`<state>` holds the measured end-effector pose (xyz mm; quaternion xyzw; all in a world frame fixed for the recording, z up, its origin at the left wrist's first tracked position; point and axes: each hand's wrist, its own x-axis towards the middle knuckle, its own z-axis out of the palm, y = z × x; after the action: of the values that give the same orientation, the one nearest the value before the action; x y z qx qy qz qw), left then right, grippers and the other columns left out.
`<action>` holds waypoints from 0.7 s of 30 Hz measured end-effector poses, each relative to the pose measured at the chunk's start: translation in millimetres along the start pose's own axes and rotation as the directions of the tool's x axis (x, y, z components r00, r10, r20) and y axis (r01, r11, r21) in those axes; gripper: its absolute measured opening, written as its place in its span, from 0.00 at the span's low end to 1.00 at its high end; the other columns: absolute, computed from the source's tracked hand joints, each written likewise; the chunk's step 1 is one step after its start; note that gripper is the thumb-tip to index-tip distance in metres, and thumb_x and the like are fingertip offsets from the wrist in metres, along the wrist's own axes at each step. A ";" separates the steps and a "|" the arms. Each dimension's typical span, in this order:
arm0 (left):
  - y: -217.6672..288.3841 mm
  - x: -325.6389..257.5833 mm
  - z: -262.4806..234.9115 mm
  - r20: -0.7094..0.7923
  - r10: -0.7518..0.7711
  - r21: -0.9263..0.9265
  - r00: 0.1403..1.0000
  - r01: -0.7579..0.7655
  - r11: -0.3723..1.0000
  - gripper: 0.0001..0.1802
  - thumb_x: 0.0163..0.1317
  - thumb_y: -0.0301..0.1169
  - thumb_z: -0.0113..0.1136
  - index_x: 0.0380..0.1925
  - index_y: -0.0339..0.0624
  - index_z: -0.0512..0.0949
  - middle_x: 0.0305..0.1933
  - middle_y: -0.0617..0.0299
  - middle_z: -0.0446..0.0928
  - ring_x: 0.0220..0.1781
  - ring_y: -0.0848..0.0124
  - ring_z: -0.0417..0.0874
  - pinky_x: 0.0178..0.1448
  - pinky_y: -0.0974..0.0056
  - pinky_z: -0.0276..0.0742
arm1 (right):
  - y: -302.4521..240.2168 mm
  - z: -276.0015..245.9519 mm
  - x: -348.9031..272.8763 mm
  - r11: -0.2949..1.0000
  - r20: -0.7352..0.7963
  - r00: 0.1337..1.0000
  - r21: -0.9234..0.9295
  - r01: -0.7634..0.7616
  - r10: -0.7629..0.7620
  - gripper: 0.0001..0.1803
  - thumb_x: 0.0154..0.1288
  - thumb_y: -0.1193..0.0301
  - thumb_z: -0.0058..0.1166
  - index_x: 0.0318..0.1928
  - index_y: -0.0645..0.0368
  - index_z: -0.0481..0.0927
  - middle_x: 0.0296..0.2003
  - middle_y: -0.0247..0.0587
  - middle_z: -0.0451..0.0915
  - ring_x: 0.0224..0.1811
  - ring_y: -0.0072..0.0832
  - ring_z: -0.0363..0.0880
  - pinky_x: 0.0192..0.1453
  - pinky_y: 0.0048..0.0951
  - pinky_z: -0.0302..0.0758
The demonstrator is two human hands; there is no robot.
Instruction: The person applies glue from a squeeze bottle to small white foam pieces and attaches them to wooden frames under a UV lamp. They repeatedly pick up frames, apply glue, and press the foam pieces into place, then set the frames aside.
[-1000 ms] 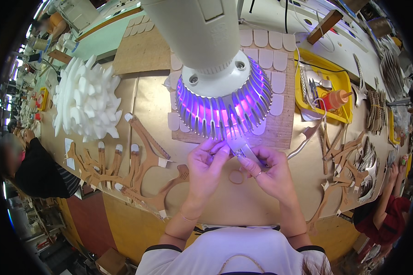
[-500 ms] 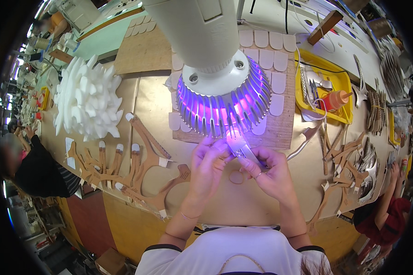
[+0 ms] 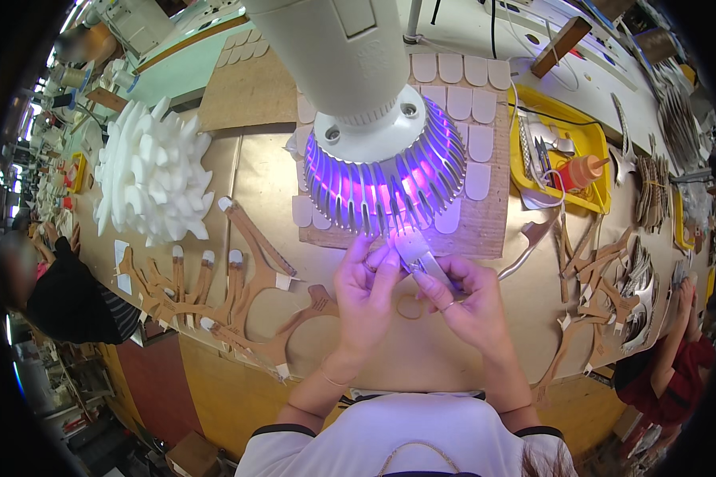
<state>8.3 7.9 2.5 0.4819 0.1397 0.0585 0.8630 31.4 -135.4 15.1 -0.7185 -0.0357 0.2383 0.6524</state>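
Just in front of the ribbed lamp head (image 3: 386, 171), which glows purple, I hold a pale, round-ended strap piece (image 3: 415, 246) with a small shiny fitting. My right hand (image 3: 471, 300) grips its lower end between thumb and fingers. Beside the strap's left edge, my left hand (image 3: 364, 280) is closed in a pinch, fingertips close under the lamp rim. Whatever is in that pinch is too small to make out. A thin tan ring (image 3: 410, 308) lies on the table below my hands. Part of the strap's tip is washed out by the light.
Brown branching strap pieces (image 3: 250, 298) lie left, beneath a white foam cluster (image 3: 153, 171); more straps (image 3: 601, 270) lie right. Behind the lamp, a cardboard sheet (image 3: 485, 226) carries rounded white tabs. A yellow tray (image 3: 525, 95) holds an orange bottle (image 3: 582, 171). Other people sit at both sides.
My left hand has shifted slightly right and lower, its thumb now more upright beside the strap. The strap piece and my right hand stay almost in place.
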 end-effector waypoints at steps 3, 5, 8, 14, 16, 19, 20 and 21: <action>3.9 2.5 -1.9 0.033 -0.040 -0.019 0.999 0.041 0.999 0.24 0.67 0.21 0.47 0.62 0.30 0.59 0.51 0.50 0.77 0.51 0.67 0.81 0.56 0.61 0.79 | -0.3 -2.5 0.0 1.000 0.003 1.000 -0.025 0.010 -0.010 0.10 0.65 0.71 0.57 0.41 0.67 0.79 0.27 0.35 0.80 0.28 0.17 0.77 0.29 0.18 0.74; 5.9 4.3 -3.5 0.054 -0.047 -0.026 0.997 0.049 0.998 0.18 0.67 0.21 0.47 0.57 0.27 0.63 0.53 0.47 0.76 0.51 0.67 0.80 0.56 0.63 0.80 | -0.7 -4.5 -0.1 0.998 0.021 1.000 -0.069 0.014 -0.012 0.10 0.65 0.71 0.58 0.41 0.67 0.79 0.27 0.35 0.80 0.28 0.17 0.77 0.29 0.19 0.74; 7.1 4.6 -3.8 0.048 -0.074 -0.032 0.996 0.076 0.997 0.20 0.67 0.21 0.47 0.58 0.27 0.62 0.53 0.46 0.76 0.51 0.67 0.80 0.55 0.63 0.80 | -1.1 -4.8 -0.3 0.996 0.020 1.000 -0.092 0.019 -0.017 0.10 0.65 0.71 0.58 0.41 0.67 0.79 0.27 0.34 0.80 0.28 0.17 0.77 0.29 0.18 0.74; 6.4 1.1 0.4 0.014 -0.036 0.006 0.999 0.036 0.999 0.27 0.66 0.19 0.47 0.65 0.30 0.57 0.46 0.52 0.79 0.46 0.71 0.82 0.50 0.66 0.80 | -1.6 -2.7 -1.3 0.998 -0.002 1.000 -0.070 0.003 -0.003 0.10 0.65 0.71 0.58 0.41 0.67 0.80 0.27 0.35 0.80 0.28 0.16 0.77 0.28 0.18 0.74; 6.4 0.8 1.0 0.029 -0.019 0.001 0.999 0.019 1.000 0.24 0.67 0.20 0.47 0.62 0.28 0.58 0.51 0.48 0.77 0.49 0.68 0.81 0.54 0.64 0.80 | -2.0 -2.9 -1.6 0.998 -0.004 1.000 -0.064 -0.001 0.001 0.10 0.65 0.71 0.58 0.41 0.67 0.80 0.27 0.35 0.80 0.27 0.16 0.76 0.28 0.18 0.73; 5.9 -0.2 1.8 0.005 -0.008 -0.011 1.000 0.008 1.000 0.25 0.67 0.20 0.47 0.63 0.29 0.57 0.49 0.49 0.78 0.48 0.69 0.81 0.52 0.65 0.80 | -2.6 -3.0 -1.7 0.998 0.001 1.000 -0.055 0.005 -0.005 0.10 0.65 0.71 0.58 0.40 0.67 0.79 0.27 0.35 0.80 0.27 0.16 0.76 0.27 0.18 0.73; 5.9 -0.5 1.7 -0.002 -0.013 -0.018 1.000 0.013 1.000 0.27 0.66 0.19 0.47 0.65 0.30 0.56 0.47 0.51 0.78 0.47 0.70 0.82 0.50 0.66 0.80 | -2.9 -3.0 -1.7 0.999 -0.001 1.000 -0.053 0.006 -0.006 0.10 0.65 0.71 0.58 0.40 0.67 0.79 0.27 0.35 0.80 0.27 0.16 0.76 0.27 0.18 0.73; 6.0 -0.8 1.5 -0.017 -0.025 -0.041 1.000 0.024 0.999 0.27 0.66 0.19 0.47 0.65 0.30 0.56 0.48 0.51 0.78 0.47 0.69 0.82 0.51 0.66 0.80 | -3.2 -2.9 -1.7 0.998 -0.007 1.000 -0.069 0.007 -0.008 0.10 0.65 0.71 0.58 0.40 0.67 0.79 0.27 0.35 0.80 0.27 0.16 0.76 0.27 0.18 0.73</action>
<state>8.2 9.6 8.5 0.4621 0.1521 0.0551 0.8719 31.8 -138.2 18.8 -0.7412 -0.0443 0.2320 0.6284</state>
